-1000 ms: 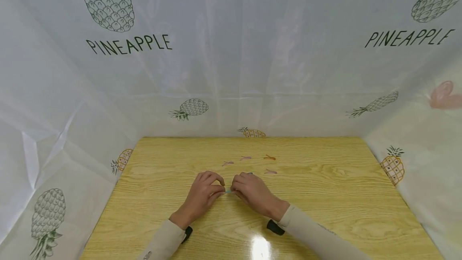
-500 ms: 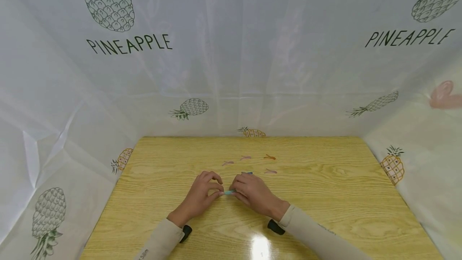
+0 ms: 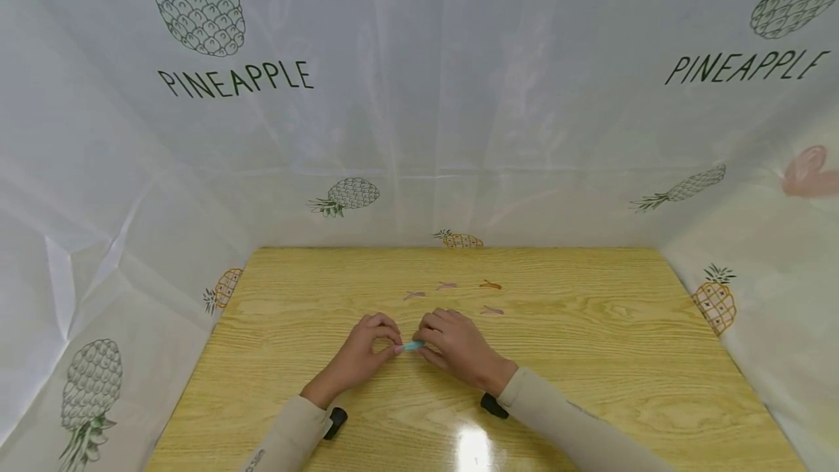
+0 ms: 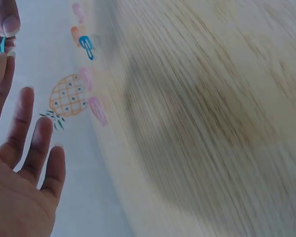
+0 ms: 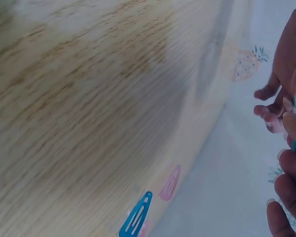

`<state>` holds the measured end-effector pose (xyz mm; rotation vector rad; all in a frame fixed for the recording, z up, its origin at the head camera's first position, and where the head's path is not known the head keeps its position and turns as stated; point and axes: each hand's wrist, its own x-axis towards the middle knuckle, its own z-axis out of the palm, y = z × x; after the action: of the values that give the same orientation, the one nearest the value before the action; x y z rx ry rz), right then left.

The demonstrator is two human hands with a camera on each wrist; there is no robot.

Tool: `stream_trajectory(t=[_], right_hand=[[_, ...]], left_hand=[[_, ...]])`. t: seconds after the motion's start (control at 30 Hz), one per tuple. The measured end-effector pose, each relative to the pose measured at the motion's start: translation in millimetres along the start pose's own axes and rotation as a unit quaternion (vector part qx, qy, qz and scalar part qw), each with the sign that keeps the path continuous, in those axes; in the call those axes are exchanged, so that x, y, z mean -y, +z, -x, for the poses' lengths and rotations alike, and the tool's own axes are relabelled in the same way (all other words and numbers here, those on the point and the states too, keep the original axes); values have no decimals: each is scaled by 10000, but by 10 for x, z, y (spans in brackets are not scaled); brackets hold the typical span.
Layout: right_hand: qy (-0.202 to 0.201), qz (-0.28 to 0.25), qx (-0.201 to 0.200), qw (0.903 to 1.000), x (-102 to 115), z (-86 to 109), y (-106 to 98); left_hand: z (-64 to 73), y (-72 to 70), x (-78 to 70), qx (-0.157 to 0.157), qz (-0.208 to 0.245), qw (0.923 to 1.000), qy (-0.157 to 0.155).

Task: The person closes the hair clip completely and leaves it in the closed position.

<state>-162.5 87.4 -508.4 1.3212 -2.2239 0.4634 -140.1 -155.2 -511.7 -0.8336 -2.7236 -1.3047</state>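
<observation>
A turquoise snap hair clip (image 3: 413,346) is held just above the table between my two hands. My left hand (image 3: 359,355) pinches its left end between thumb and index finger; in the left wrist view the other left-hand fingers (image 4: 38,145) are spread. My right hand (image 3: 459,347) pinches the clip's right end, its fingers bent over the top. Part of the clip is covered by fingertips in both wrist views, so I cannot tell whether it is snapped open or closed. A blue snap hair clip (image 5: 135,216) lies beyond the hands, hidden by my right hand in the head view.
On the wood-grain table (image 3: 590,355), beyond the hands, lie an orange hair clip (image 3: 490,285) and pink ones, including one at the left (image 3: 414,295) and one at the right (image 3: 491,310). A white pineapple-print sheet (image 3: 419,122) encloses the table's back and sides.
The turquoise clip has turned from a thin edge-on line to show its broader face. My left hand has shifted slightly left, exposing more of the clip between the hands.
</observation>
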Motion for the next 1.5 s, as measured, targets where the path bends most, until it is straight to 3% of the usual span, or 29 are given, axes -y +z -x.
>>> stream_trajectory(t=[0.1, 0.17, 0.33, 0.47, 0.6, 0.9, 1.27, 1.5], right_hand=[[110, 33, -5, 9999, 11, -25, 50], [230, 72, 40, 9997, 22, -41, 82], [577, -57, 196, 9981, 65, -99, 147], [788, -186, 320, 9962, 90, -160, 218], [933, -172, 494, 9943, 104, -213, 306], [1015, 184, 961, 9900, 114, -346, 500], [1417, 427, 1685, 9745, 163, -489, 719], [1490, 535, 1868, 9696, 194, -548, 774]], left_hand=[[16, 5, 7, -351, -638, 9973, 124], [27, 7, 11, -605, -1160, 9909, 327], [48, -3, 34, -1065, -2344, 9621, 897], [53, -32, 88, -1151, -2954, 9420, 1099], [60, -72, 180, -1020, -3276, 9323, 1140], [56, -155, 382, -822, -3507, 9259, 1133], [-1, -223, 466, -117, -3681, 9283, 507], [-21, -231, 490, 228, -3792, 9243, 369]])
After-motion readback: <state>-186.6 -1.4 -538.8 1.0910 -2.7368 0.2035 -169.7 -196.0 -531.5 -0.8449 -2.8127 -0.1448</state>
